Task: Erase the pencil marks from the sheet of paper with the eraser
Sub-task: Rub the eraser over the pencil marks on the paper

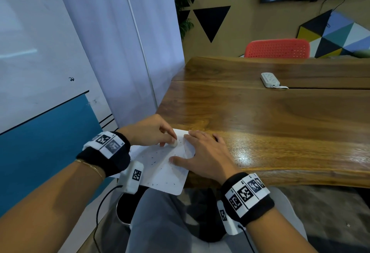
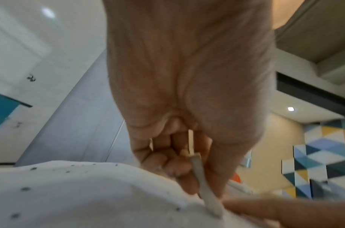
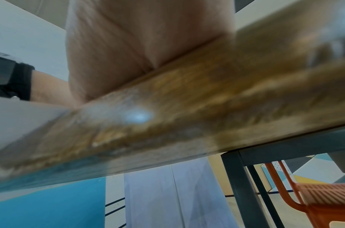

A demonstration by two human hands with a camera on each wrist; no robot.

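Note:
A white sheet of paper (image 1: 160, 164) with scattered short pencil marks lies on the near left corner of the wooden table (image 1: 270, 124) and overhangs its edge. My left hand (image 1: 154, 132) pinches a small white eraser (image 1: 173, 143) and presses it onto the upper part of the sheet. The left wrist view shows the eraser (image 2: 204, 189) between thumb and curled fingers, its tip on the paper (image 2: 79, 192). My right hand (image 1: 202, 152) lies flat with spread fingers on the sheet's right side, holding it down. In the right wrist view only the heel of the palm (image 3: 144, 40) on the table edge shows.
A white power strip (image 1: 270, 80) lies on the far part of the table. An orange perforated chair (image 1: 278, 48) stands behind the table. A white and blue wall (image 1: 50, 72) runs close along the left. My grey-trousered legs (image 1: 160, 222) are under the overhanging sheet.

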